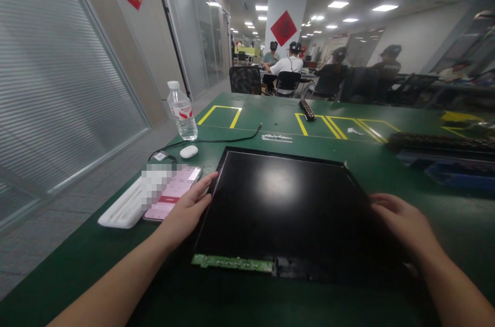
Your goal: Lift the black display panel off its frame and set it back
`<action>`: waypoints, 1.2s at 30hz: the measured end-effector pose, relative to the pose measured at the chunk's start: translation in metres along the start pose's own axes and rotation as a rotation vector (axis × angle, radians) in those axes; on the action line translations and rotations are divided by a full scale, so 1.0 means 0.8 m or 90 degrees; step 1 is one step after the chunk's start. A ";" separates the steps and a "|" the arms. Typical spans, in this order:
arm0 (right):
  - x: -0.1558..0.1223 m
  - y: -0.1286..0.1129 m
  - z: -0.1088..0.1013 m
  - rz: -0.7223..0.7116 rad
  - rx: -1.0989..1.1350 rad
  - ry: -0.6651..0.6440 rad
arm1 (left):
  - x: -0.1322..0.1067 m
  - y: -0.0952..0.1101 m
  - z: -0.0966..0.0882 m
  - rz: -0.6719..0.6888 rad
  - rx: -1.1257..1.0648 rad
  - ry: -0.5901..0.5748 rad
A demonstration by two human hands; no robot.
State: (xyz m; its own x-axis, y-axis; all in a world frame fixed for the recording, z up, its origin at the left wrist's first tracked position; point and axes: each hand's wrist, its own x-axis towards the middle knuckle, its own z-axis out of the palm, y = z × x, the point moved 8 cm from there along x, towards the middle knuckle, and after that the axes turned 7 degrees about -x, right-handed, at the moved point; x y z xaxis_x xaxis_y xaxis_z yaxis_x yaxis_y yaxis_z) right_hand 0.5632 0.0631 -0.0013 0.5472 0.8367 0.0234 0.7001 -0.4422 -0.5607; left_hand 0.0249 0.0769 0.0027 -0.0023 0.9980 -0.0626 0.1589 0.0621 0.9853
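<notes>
– While the left hand [189, 211] lays its fingertips along the left edge of the black LCD panel [286, 213], where is the right hand [404, 221]?

– At the opposite edge, fingers bent against it

– Is either grip clamped?

– I cannot tell: both touch the panel, but what lies under its edges is hidden

– And where is the panel?

– Face up between the hands, at the near side of the counter [266, 115], with a green circuit board strip [235, 263] along the left part of its near edge

– What is by the left hand?

– A smartphone [185, 185] just beside it, and beyond that a white earbud case [188, 151]
</notes>
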 end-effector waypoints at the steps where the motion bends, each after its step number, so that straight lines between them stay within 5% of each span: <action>1: 0.000 0.000 0.001 0.001 0.000 0.001 | -0.001 0.000 0.001 -0.019 -0.053 0.005; 10: -0.006 -0.008 0.005 0.002 0.003 -0.011 | -0.003 -0.021 -0.004 -0.179 -0.291 0.096; 15: -0.005 -0.008 0.011 -0.027 0.002 -0.010 | -0.003 -0.038 0.003 -0.239 -0.360 0.034; 21: 0.002 -0.001 0.017 -0.051 -0.004 -0.009 | -0.012 -0.023 0.014 -0.273 -0.363 -0.001; 36: 0.007 0.006 0.022 -0.042 -0.039 -0.019 | -0.010 -0.015 0.012 -0.143 -0.343 -0.010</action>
State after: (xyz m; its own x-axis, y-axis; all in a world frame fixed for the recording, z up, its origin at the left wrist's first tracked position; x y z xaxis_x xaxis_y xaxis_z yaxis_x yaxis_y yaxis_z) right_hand 0.5618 0.0712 -0.0182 0.4853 0.8737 0.0337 0.7614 -0.4034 -0.5075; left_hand 0.0321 0.0678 -0.0101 0.0374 0.9600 -0.2773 -0.3680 0.2713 0.8894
